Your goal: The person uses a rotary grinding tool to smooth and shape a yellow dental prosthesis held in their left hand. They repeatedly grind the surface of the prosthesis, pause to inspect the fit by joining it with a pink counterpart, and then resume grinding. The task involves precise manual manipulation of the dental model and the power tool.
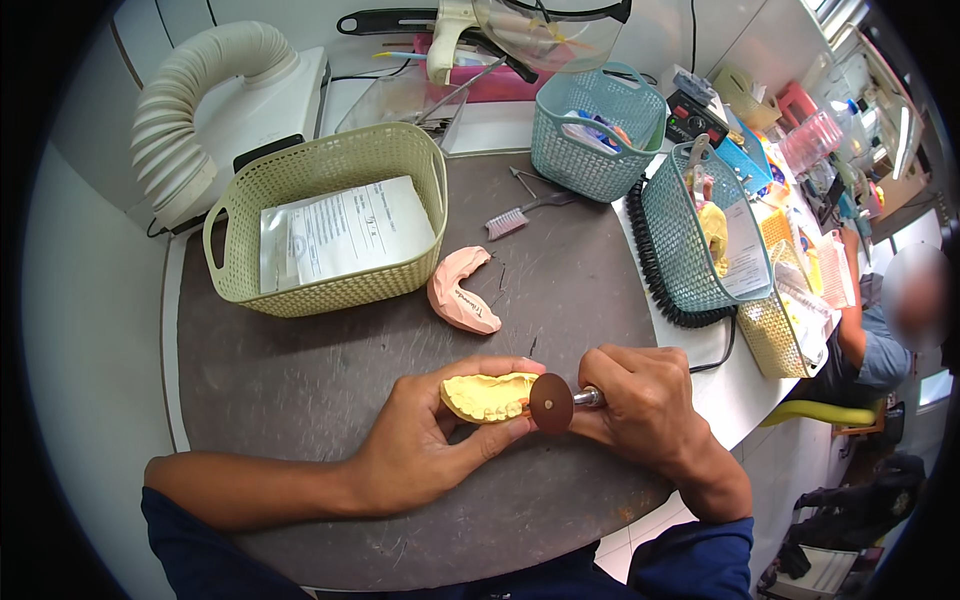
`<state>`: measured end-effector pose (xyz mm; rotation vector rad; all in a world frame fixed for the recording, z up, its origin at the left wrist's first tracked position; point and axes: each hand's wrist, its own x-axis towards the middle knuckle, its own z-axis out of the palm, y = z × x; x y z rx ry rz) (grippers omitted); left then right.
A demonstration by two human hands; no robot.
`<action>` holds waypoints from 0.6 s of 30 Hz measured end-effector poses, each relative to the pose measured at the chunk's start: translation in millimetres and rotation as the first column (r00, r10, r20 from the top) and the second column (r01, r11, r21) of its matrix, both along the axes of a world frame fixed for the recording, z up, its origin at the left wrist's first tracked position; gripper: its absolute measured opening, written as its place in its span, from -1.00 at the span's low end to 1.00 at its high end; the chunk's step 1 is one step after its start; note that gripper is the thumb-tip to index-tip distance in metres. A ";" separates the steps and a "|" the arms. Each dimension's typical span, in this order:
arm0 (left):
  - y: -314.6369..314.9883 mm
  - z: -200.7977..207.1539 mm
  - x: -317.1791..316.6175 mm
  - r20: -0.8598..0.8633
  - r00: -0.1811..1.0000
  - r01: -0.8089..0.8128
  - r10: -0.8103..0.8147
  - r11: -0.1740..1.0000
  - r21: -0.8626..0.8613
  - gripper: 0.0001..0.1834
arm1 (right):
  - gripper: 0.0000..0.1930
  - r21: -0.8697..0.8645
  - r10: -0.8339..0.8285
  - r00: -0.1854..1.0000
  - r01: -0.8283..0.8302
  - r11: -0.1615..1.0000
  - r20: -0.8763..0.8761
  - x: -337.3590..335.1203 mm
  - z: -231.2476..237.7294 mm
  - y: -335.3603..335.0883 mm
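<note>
My left hand (425,437) is closed round a yellow plaster dental model (483,397), with its row of teeth facing me. In my right hand (640,403) is a rotary handpiece (588,398), its metal nose pointing left. A brown cutting disc (551,404) is mounted on its tip, right at the model's right end; the disc hides whether they touch. A pink horseshoe-shaped plaster model (462,296) with handwriting on its side lies beyond my hands. Small dark burs (502,278) lie beside it.
A pale green basket (330,290) with bagged papers stands left. A brush (508,222) lies behind. Blue baskets (595,150) and a coiled black cord (665,262) are at the right. A white suction hose (165,110) arches at far left. Another person sits at far right.
</note>
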<state>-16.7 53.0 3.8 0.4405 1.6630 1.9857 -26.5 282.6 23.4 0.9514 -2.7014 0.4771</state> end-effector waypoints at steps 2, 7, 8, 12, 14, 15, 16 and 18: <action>0.0 1.3 -0.4 -0.003 1.000 0.004 -0.004 1.000 -0.009 -0.55 | -0.48 -0.006 0.002 1.000 -0.002 1.000 -0.007 -0.1 -0.6 0.3; 0.3 2.9 -0.5 -0.006 1.000 0.002 -0.002 1.000 0.000 -0.55 | -0.48 -0.020 -0.005 1.000 0.005 1.000 -0.015 -0.4 -1.0 0.8; 0.5 1.6 -0.5 -0.008 1.000 0.003 -0.003 1.000 0.006 -0.55 | -0.47 -0.022 -0.003 1.000 0.002 1.000 -0.016 -0.4 -1.4 0.9; 0.7 0.3 0.0 0.005 1.000 0.004 -0.004 1.000 0.008 -0.55 | -0.47 -0.028 0.007 1.000 -0.008 1.000 -0.016 -0.7 -3.6 2.1; 0.8 0.2 0.2 0.003 1.000 0.002 -0.002 1.000 0.008 -0.54 | -0.47 -0.026 0.011 1.000 -0.011 1.000 -0.016 -0.9 -3.9 1.9; 0.7 0.2 0.2 0.002 1.000 0.001 -0.001 1.000 0.008 -0.54 | -0.47 -0.024 0.012 1.000 -0.012 1.000 -0.016 -0.8 -3.5 1.5; 0.6 0.3 -0.3 -0.006 1.000 0.007 -0.007 1.000 0.007 -0.54 | -0.47 -0.022 0.013 1.000 -0.013 1.000 -0.016 -0.8 -3.1 1.3; 0.3 -0.2 -1.3 -0.020 1.000 0.019 -0.019 1.000 0.005 -0.54 | -0.47 -0.021 0.014 1.000 -0.014 1.000 -0.018 -0.6 -3.3 1.1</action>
